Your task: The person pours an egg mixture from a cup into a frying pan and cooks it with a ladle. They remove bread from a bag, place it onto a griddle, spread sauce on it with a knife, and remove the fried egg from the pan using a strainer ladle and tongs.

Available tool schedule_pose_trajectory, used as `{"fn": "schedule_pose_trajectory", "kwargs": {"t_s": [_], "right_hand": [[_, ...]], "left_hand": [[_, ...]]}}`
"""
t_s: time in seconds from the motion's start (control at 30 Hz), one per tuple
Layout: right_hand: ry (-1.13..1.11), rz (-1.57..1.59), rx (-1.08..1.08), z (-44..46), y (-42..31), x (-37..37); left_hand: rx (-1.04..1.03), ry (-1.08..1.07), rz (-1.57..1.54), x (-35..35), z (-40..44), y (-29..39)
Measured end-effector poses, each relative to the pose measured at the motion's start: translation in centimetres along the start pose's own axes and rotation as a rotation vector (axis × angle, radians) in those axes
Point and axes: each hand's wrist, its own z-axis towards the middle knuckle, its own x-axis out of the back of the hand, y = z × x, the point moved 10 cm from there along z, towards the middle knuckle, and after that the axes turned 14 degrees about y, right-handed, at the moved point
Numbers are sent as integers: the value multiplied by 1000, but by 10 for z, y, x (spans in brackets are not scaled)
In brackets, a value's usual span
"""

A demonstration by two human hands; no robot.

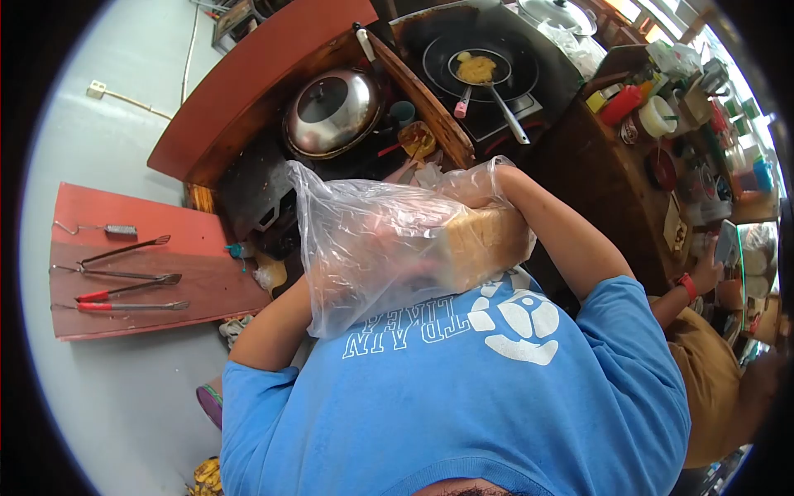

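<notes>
Black wok (523,80) on the stove (529,105)

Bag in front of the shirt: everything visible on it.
The bag is clear, glossy, wrinkled film, apparently plastic. It spreads sideways before the shirt, loose and baggy at left. A bread loaf shows inside, toward the right. The right hand is beyond the loaf; the left hand blurs through film, its grip unclear.
</notes>
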Motion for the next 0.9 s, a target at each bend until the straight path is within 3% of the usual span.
{"fn": "schedule_pose_trajectory", "kwargs": {"t_s": [0.07,0.17,0.23,0.37,0.57,0.73,0.8,0.9], "right_hand": [[2,-12,76,20,21,-15],[-13,52,95,21,34,-24],[-26,145,59,13,37,-27],[-25,330,2,-1,33,-29],[-25,448,-46,2,33,-36],[12,476,-188,-11,21,-29],[4,581,-47,-10,3,-24],[-41,552,54,9,28,-34]], "left_hand": [[100,25,-164,4,0,-6],[-140,-50,77,0,6,5],[471,-53,-821,-7,0,-29],[478,-67,-680,9,-2,-45],[382,-330,-732,10,4,-42],[217,-403,-419,22,5,-35],[69,-423,-209,27,3,-28],[79,-388,-130,27,7,-39]]}}
